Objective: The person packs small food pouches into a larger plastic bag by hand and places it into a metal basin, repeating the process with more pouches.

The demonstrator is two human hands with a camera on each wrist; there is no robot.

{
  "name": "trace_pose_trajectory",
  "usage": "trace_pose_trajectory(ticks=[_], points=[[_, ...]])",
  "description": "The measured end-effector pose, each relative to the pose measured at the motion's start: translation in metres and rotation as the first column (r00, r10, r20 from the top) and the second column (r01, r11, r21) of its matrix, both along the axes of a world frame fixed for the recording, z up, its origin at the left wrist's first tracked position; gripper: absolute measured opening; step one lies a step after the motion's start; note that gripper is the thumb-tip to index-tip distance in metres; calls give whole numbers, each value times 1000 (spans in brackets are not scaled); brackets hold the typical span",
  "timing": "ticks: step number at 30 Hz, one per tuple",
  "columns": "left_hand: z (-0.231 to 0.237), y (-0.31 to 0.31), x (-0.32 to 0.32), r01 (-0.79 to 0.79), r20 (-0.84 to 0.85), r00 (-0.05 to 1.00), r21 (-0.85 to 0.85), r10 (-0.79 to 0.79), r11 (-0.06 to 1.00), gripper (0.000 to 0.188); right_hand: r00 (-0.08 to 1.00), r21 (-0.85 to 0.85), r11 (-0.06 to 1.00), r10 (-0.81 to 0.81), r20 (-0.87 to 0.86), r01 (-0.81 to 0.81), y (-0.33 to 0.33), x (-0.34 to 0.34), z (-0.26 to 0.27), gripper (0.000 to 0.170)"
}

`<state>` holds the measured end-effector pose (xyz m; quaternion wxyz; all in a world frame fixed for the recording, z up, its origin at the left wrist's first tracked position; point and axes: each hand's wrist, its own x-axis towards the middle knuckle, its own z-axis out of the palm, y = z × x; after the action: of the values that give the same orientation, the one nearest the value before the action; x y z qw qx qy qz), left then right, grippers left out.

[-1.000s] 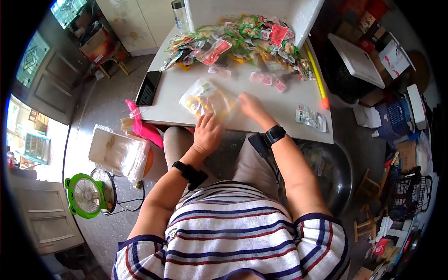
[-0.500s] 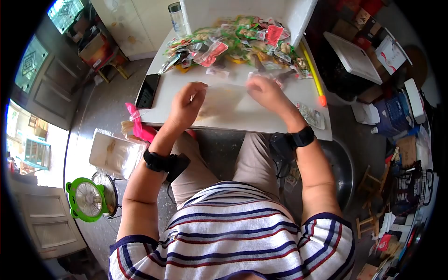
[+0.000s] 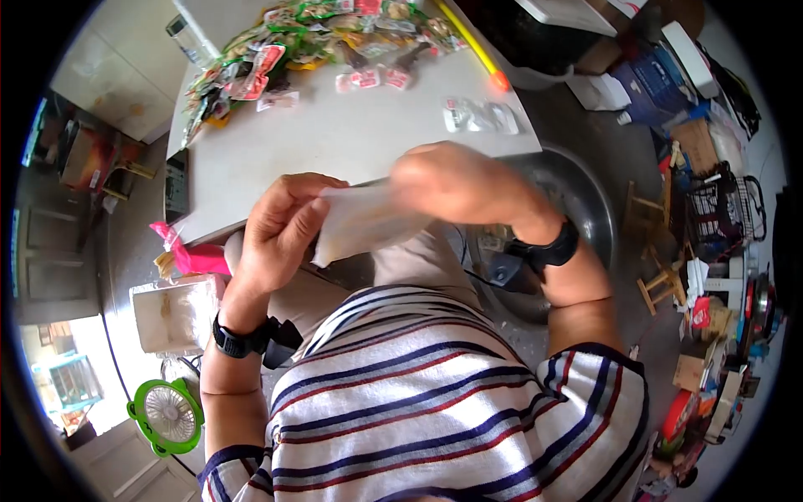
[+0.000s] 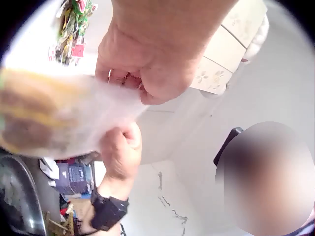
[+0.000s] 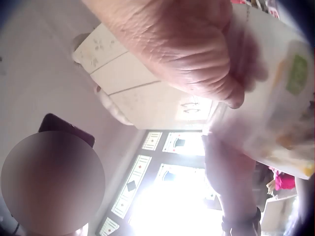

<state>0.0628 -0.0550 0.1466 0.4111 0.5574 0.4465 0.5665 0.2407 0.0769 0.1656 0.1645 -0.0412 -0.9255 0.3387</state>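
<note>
Between the two hands, over the lap at the table's front edge, hangs a translucent plastic bag (image 3: 364, 226). The left hand (image 3: 280, 230) pinches its left upper corner between thumb and fingers. At the other upper end the right hand (image 3: 460, 186), blurred, grips the bag with curled fingers. Yellow and brown contents show through the bag (image 4: 44, 115) in the left wrist view, below the left hand (image 4: 150, 59). A green label shows on the bag (image 5: 298, 73) in the right wrist view, beside the right hand (image 5: 182, 49).
Many small colourful packets (image 3: 322, 38) are heaped at the back of the table (image 3: 335, 138). A silver packet (image 3: 481, 117) lies near its right side, by a yellow stick (image 3: 473, 43). A metal basin (image 3: 585, 197) stands right, a white box (image 3: 167, 314) left, near a green fan (image 3: 170, 414).
Both hands have come off the tabletop toward the body, bringing the bag along. The head view has turned, so the table sits higher and further left.
</note>
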Motion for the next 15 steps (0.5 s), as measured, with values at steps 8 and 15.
trace_pose_trajectory(ticks=[8, 15], points=[[-116, -1, -45, -31, -214, 973, -495, -88, 868, 15, 834, -194, 828, -457, 309, 525, 22, 140, -26, 12], [-198, -27, -58, -157, -414, 895, -640, -166, 752, 12, 541, -388, 387, -699, 468, 836, 24, 237, -151, 7]])
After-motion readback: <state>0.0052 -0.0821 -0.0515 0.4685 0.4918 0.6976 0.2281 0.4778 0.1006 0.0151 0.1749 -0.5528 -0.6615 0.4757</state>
